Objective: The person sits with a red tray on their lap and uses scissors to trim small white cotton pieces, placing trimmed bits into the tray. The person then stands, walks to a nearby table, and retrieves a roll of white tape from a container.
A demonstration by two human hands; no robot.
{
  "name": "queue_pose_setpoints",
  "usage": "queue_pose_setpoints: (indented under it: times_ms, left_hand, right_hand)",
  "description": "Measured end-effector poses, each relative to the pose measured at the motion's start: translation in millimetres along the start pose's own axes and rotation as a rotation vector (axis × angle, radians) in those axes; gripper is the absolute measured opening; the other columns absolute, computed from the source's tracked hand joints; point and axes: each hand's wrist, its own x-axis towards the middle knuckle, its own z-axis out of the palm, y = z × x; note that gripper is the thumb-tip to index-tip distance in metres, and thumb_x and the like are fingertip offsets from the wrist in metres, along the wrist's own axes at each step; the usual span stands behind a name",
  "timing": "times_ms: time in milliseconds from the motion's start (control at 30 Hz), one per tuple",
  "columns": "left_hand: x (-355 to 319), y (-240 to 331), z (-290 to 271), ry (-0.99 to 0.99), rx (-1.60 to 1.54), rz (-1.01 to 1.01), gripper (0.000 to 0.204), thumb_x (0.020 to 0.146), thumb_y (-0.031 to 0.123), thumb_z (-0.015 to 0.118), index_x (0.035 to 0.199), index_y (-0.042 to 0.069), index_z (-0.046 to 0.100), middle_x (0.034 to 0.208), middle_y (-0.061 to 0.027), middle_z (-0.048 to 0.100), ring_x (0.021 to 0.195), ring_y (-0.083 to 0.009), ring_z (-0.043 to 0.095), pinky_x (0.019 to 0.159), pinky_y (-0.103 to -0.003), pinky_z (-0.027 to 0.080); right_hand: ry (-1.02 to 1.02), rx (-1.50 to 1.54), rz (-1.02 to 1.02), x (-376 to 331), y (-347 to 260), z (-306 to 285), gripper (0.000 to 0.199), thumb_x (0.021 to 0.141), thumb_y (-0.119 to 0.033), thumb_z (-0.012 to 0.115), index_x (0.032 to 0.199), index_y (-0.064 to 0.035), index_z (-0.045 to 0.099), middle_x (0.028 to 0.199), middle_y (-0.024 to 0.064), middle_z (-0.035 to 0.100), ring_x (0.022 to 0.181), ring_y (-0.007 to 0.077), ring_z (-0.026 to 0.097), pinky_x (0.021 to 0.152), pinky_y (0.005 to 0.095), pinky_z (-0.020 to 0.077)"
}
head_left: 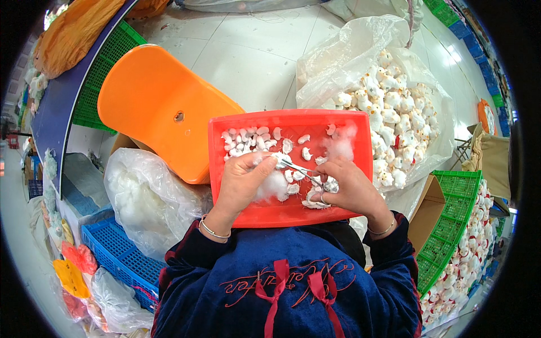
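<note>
Over a red tray [225,169], the left hand [239,180] grasps white stuffing [273,183]; the right hand [352,188] grips metal tweezers [298,169] and a small toy [315,198].

I see a white tiled floor [248,50] with bright glare on the right. Orange plastic chair [160,107] at centre-left, green crates [98,79] behind it, blue crate [118,256] low left, another green crate [451,225] right. Blue bench edge [62,107] curves along the left.
</note>
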Motion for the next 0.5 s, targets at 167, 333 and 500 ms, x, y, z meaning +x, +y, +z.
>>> queue_pose_setpoints:
  times_ms: [167, 333, 500]
  left_hand:
    - [0, 1, 1, -0.018, -0.065, -0.016, 0.021, 0.101, 0.018, 0.066, 0.106, 0.000, 0.074, 0.091, -0.0021, 0.073, 0.078, -0.0062, 0.065, 0.069, -0.022, 0.052]
    - [1, 7, 11, 0.072, -0.041, 0.031, 0.017, 0.099, 0.014, 0.067, 0.109, 0.001, 0.072, 0.092, -0.0016, 0.071, 0.080, -0.0058, 0.065, 0.071, -0.022, 0.053]
    - [1, -4, 5, 0.093, 0.038, 0.109, 0.014, 0.097, 0.010, 0.068, 0.108, 0.001, 0.071, 0.096, -0.0020, 0.071, 0.083, -0.0060, 0.064, 0.071, -0.022, 0.053]
  right_hand:
    - [-0.105, 0.133, 0.059, -1, 4, -4, 0.031, 0.076, -0.020, 0.082, 0.100, -0.0027, 0.071, 0.084, 0.0143, 0.068, 0.085, 0.0310, 0.066, 0.078, 0.0404, 0.0522]
    - [-0.154, 0.216, 0.009, 3, -1, -10, 0.030, 0.077, -0.021, 0.083, 0.097, -0.0025, 0.072, 0.082, 0.0133, 0.068, 0.082, 0.0293, 0.066, 0.074, 0.0395, 0.0511]
    - [-0.162, 0.271, 0.044, 1, 2, -7, 0.039, 0.074, -0.028, 0.088, 0.098, -0.0012, 0.072, 0.082, 0.0120, 0.067, 0.080, 0.0272, 0.064, 0.073, 0.0374, 0.0501]
